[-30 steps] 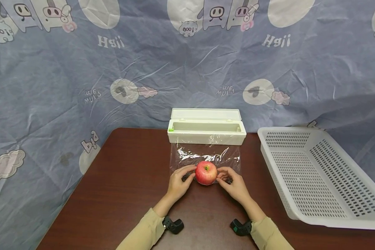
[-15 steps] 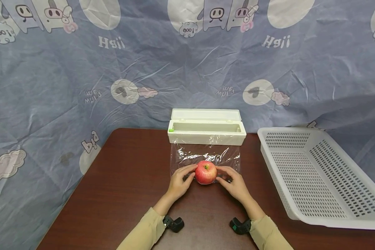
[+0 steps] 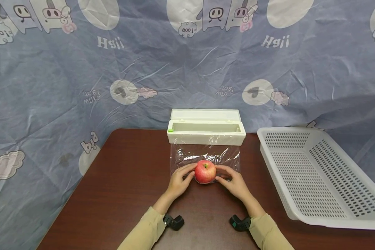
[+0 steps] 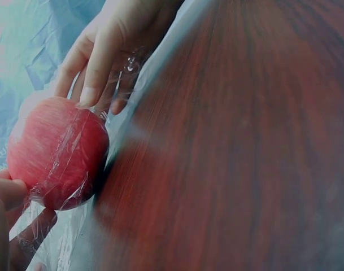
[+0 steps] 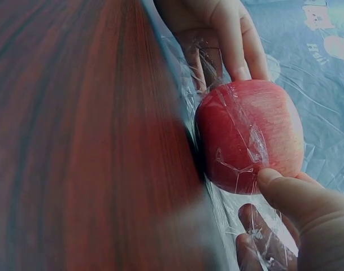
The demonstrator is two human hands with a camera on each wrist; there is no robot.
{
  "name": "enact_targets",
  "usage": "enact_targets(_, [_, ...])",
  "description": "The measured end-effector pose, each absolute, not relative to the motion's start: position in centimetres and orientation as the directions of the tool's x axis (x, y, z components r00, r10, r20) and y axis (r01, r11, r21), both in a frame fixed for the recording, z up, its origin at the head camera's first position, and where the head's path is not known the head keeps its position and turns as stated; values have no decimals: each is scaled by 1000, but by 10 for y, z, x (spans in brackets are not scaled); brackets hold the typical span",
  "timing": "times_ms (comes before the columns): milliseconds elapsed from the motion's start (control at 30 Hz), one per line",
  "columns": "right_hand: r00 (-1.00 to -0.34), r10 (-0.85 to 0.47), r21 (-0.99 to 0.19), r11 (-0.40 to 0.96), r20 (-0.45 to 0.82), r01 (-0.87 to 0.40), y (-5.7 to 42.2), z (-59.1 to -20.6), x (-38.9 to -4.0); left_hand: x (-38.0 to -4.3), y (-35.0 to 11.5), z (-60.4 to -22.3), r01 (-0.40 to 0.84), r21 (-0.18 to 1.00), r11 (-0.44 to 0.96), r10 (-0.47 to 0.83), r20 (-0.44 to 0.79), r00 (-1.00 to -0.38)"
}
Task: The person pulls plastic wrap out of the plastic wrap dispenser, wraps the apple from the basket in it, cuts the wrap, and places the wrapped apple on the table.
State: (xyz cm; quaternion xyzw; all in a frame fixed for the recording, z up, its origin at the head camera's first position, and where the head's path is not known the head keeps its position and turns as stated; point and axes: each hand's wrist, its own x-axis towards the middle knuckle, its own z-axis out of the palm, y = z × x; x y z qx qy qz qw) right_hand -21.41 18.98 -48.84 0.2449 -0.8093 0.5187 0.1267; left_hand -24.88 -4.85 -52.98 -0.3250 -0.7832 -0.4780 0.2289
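A red apple (image 3: pixel 205 171) sits on the near part of a sheet of cling film (image 3: pixel 187 152) drawn out from a white dispenser box (image 3: pixel 206 139). My left hand (image 3: pixel 178 182) holds the apple's left side, thumb in front and fingers farther round. Opposite it, my right hand (image 3: pixel 235 184) holds the right side the same way. Both wrist views show a strip of film folded up over the near face of the apple (image 5: pixel 251 135), with the right thumb (image 5: pixel 282 189) pressing on it. Film also lies over some lower fingers of each hand.
The dispenser's lid (image 3: pixel 205 114) stands open behind its trough, with a small green piece at the left end. A large white perforated basket (image 3: pixel 306 180) stands on the right of the brown table (image 3: pixel 128 180). Behind the table hangs a blue printed cloth (image 3: pixel 187 69).
My right fingers, bent near the film's edge a second ago, have reached forward along the apple's right side. The apple has shifted very slightly away from me. The box and basket stay put.
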Motion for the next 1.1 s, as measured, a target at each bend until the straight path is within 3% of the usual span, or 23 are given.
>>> enact_targets(200, [-850, -256, -773, 354, 461, -526, 190, -489, -215, -247, -50, -527, 702, 649, 293, 318, 627, -711])
enact_targets(500, [-852, -254, -776, 354, 458, -522, 190, -489, -215, -245, -49, -527, 640, 687, 344, 339, 545, -767])
enact_targets(1100, [-827, -284, -775, 298, 485, -557, 190, -489, -218, -249, -47, -530, 675, 630, 384, 323, 593, -737])
